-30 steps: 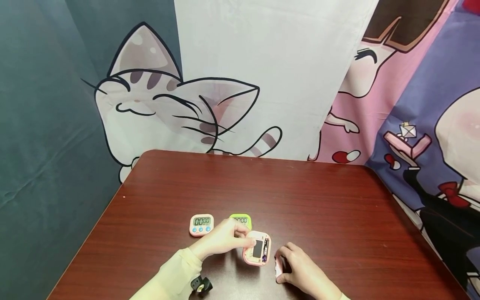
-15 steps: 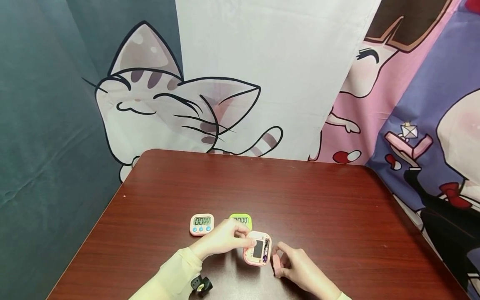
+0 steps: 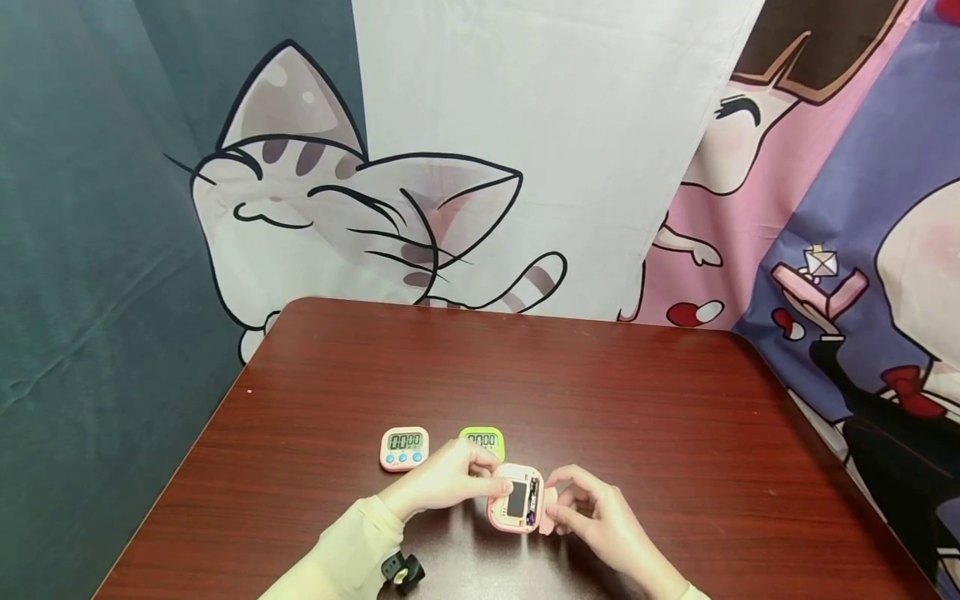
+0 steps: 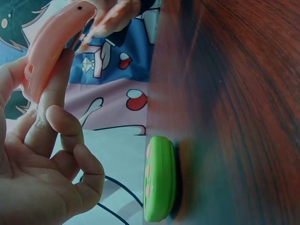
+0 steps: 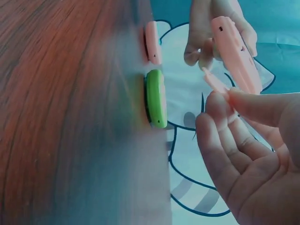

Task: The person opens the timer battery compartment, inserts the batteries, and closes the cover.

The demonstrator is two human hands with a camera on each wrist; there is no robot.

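Observation:
A pink digital timer is held up off the table by my left hand, thumb on its back. Its back faces the head camera, and a battery shows in the uncovered slot along the right side. My right hand pinches a small pink battery cover between thumb and fingers, close beside the timer's right edge. In the right wrist view the cover appears as a thin tilted piece next to the timer. Whether the two touch, I cannot tell.
A second pink timer lies face up on the brown table, left of my left hand. Behind that hand is a green timer, partly hidden. A printed cloth hangs behind the table.
My right hand has risen and moved left, bringing the battery cover from near the tabletop up to the timer's right edge. The left hand and its timer have stayed nearly still.

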